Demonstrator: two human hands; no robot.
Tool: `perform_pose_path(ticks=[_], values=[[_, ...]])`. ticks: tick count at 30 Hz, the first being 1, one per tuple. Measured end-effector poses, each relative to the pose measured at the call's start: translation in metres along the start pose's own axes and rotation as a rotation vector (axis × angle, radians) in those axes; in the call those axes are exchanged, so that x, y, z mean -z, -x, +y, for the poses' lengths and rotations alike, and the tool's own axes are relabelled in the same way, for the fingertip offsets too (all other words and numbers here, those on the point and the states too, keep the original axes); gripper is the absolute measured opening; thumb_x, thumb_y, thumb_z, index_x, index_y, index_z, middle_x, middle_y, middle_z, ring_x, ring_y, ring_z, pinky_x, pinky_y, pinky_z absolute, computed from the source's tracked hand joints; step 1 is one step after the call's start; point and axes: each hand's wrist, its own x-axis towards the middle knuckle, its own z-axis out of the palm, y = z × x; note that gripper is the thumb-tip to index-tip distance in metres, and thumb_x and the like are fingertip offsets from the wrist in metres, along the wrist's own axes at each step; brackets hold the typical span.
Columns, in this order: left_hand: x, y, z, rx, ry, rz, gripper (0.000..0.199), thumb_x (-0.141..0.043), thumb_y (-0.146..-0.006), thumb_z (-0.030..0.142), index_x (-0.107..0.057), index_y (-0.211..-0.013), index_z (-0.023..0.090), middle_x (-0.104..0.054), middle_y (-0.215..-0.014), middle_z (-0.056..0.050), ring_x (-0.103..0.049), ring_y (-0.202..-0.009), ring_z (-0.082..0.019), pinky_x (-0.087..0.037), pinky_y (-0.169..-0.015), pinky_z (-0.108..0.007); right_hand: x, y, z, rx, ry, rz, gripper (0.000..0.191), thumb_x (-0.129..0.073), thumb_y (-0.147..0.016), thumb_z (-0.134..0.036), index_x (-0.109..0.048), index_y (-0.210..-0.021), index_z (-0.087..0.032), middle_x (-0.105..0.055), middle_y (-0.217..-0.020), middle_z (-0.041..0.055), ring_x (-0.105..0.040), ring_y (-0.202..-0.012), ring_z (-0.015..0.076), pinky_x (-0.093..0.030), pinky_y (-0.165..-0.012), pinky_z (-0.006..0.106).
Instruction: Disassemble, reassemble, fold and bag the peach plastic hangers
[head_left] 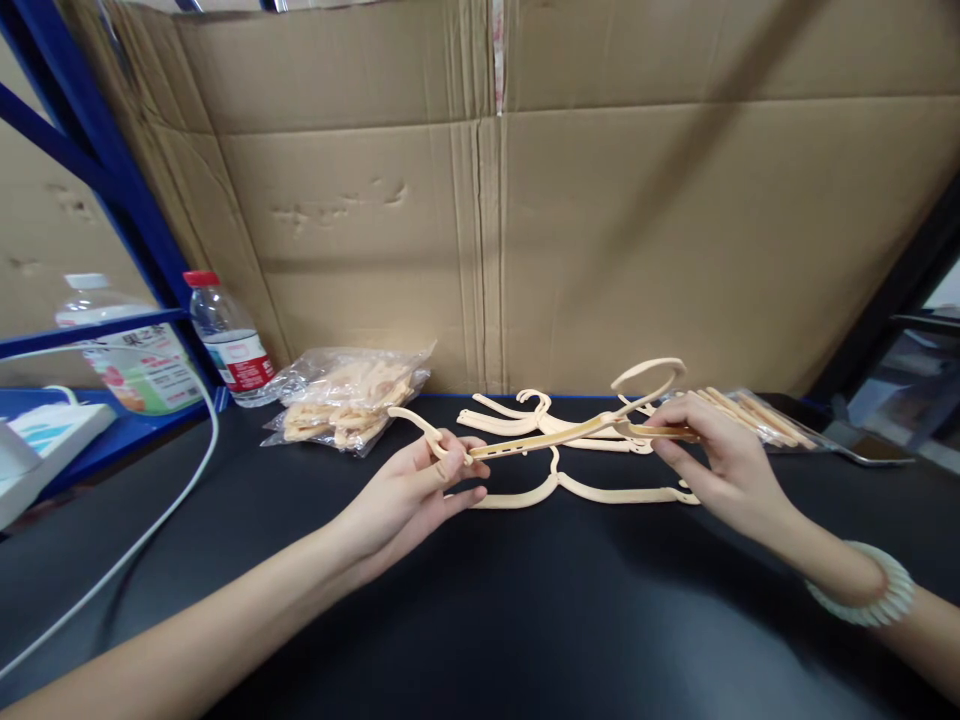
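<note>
Between my two hands, above the black tabletop, is a cream plastic clothes hanger (551, 436) with its hook raised toward the right. My left hand (420, 480) pinches the hanger's left end, where a small curved piece sticks up past the fingers. The right arm of the hanger is gripped by my right hand (716, 450), fingers closed over it near the hook. Behind and below it, several more cream hangers (517, 497) lie on the table, partly covered by my hands and the held one.
A clear bag of cream hanger parts (345, 395) sits at the back left, near a red-capped bottle (232, 340). More cream strips in plastic (757, 418) lie back right. A white cable (169, 510) crosses the left side. Cardboard (360, 200) walls off the back.
</note>
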Motion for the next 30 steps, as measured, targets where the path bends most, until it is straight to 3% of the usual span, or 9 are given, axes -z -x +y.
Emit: perform_pose_path(ticks=[7, 12, 17, 21, 27, 30], values=[[0.0, 0.001, 0.001, 0.025, 0.014, -0.05, 0.022, -0.078, -0.077, 0.022, -0.057, -0.078, 0.015, -0.065, -0.094, -0.004, -0.064, -0.078, -0.014, -0.057, -0.075, -0.028, 0.0, 0.001, 0.003, 0.029, -0.014, 0.011, 0.007, -0.052, -0.091, -0.018, -0.057, -0.093, -0.022, -0.06, -0.088, 0.0044, -0.057, -0.081, 0.0203, -0.044, -0.072, 0.035], [0.0, 0.002, -0.002, 0.052, 0.024, 0.019, 0.016, -0.072, -0.08, 0.01, -0.056, -0.076, 0.013, -0.066, -0.085, -0.005, -0.064, -0.07, -0.011, -0.057, -0.071, -0.023, -0.001, 0.001, 0.001, 0.077, 0.017, 0.047, 0.007, -0.053, -0.09, -0.017, -0.058, -0.093, -0.021, -0.06, -0.087, 0.0045, -0.058, -0.08, 0.0201, -0.045, -0.071, 0.034], [-0.002, 0.004, -0.004, 0.062, 0.047, 0.083, 0.019, -0.071, -0.073, 0.001, -0.055, -0.07, 0.012, -0.067, -0.079, -0.006, -0.062, -0.061, -0.009, -0.055, -0.063, -0.019, -0.002, 0.002, -0.003, 0.136, 0.059, 0.079, 0.008, -0.053, -0.089, -0.014, -0.057, -0.091, -0.021, -0.061, -0.086, 0.005, -0.059, -0.08, 0.0205, -0.046, -0.07, 0.033], [-0.004, 0.005, -0.004, 0.033, 0.037, 0.111, 0.023, -0.074, -0.066, 0.0, -0.054, -0.066, 0.013, -0.067, -0.074, -0.004, -0.061, -0.059, -0.009, -0.054, -0.06, -0.018, -0.002, 0.003, -0.006, 0.166, 0.083, 0.09, 0.01, -0.053, -0.089, -0.013, -0.057, -0.092, -0.021, -0.061, -0.084, 0.0048, -0.058, -0.078, 0.0202, -0.046, -0.068, 0.033], [-0.002, 0.006, -0.008, -0.05, -0.041, 0.121, 0.022, -0.075, -0.068, 0.007, -0.055, -0.066, 0.014, -0.061, -0.061, 0.001, -0.055, -0.053, -0.007, -0.047, -0.051, -0.013, -0.002, 0.004, -0.012, 0.187, 0.086, 0.075, 0.012, -0.052, -0.089, -0.011, -0.056, -0.095, -0.021, -0.062, -0.086, 0.0056, -0.059, -0.08, 0.0209, -0.047, -0.07, 0.034], [-0.004, 0.007, -0.008, -0.088, -0.051, 0.154, 0.022, -0.075, -0.069, 0.007, -0.054, -0.067, 0.014, -0.062, -0.064, 0.0, -0.056, -0.054, -0.007, -0.047, -0.052, -0.013, -0.003, 0.004, -0.013, 0.181, 0.12, 0.072, 0.012, -0.051, -0.089, -0.012, -0.056, -0.096, -0.021, -0.063, -0.086, 0.0056, -0.061, -0.079, 0.0208, -0.048, -0.07, 0.033]])
